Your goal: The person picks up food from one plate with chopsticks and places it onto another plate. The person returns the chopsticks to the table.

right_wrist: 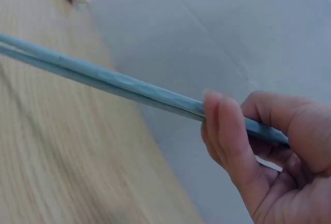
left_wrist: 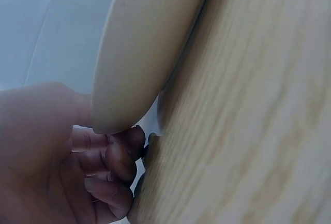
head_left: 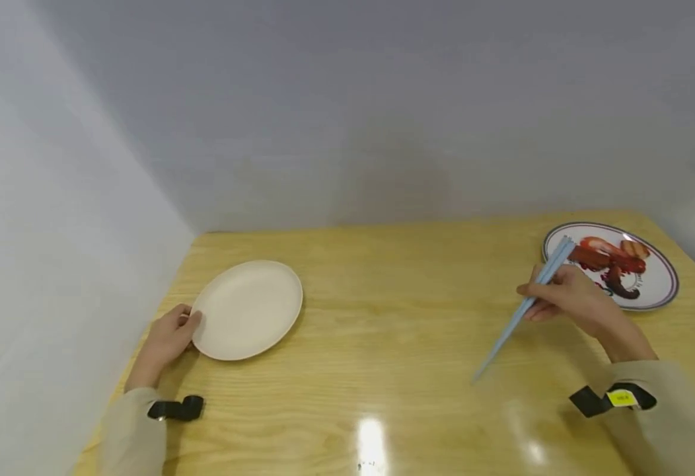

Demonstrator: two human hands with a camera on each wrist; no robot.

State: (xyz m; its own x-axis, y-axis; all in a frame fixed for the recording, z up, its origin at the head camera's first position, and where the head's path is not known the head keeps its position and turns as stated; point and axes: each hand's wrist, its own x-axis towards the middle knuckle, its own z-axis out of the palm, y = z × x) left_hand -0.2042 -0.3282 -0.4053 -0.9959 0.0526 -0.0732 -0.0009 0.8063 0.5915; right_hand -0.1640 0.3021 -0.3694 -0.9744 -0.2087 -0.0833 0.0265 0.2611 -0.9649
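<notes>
On the left of the wooden table a cream plate point(head_left: 248, 311) has its left rim pinched by my left hand point(head_left: 169, 337), thumb on top and fingers curled beneath. The left wrist view shows the plate's underside point(left_wrist: 150, 43) close to the wood, with curled fingers point(left_wrist: 119, 162) under its rim. My right hand point(head_left: 570, 301) holds a pair of light blue chopsticks point(head_left: 516, 320) above the table. Their thin ends point down toward the table's middle and front. In the right wrist view the two chopsticks point(right_wrist: 114, 81) lie side by side between thumb and fingers.
An oval plate point(head_left: 659, 291) with a dark rim and pictures or pieces of food point(head_left: 615, 261) lies at the back right, just beyond my right hand. Pale walls point(head_left: 383, 132) stand behind and left of the table point(head_left: 371, 370).
</notes>
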